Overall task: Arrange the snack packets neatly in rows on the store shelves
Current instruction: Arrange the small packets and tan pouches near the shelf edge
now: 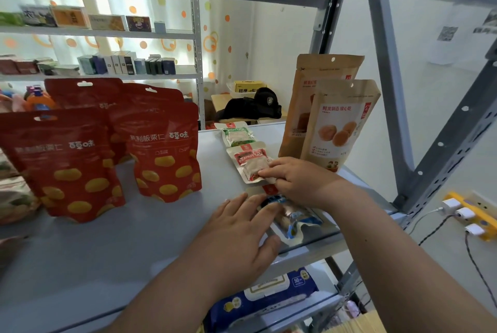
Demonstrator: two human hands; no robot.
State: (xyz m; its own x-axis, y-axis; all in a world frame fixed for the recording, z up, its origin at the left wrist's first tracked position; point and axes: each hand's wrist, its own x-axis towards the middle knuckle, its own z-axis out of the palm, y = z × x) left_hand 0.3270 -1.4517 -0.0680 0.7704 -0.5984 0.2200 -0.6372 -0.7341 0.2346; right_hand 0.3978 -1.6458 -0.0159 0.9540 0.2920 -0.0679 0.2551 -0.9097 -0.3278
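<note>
**Aligning a column of small packets on a store shelf**

Three small packets lie flat in a column on the right part of the grey shelf: green packet farthest, red packet in the middle, blue packet nearest, close to the shelf's near edge. The right hand has a closed grip, fingertips pinching the near end of the red packet. The left hand makes no grip; its fingers lie straight and flat, pressing the blue packet's left side. Red pouches stand to the left, and kraft pouches stand at far right, the nearer one just beside the right hand.

Likely hazards:
- A sideways push from the flat left hand could slide the glossy blue packet over the near edge.
- Tugging the red packet by one corner could turn it and skew the column.
- The right wrist could topple the nearer kraft pouch.
</note>
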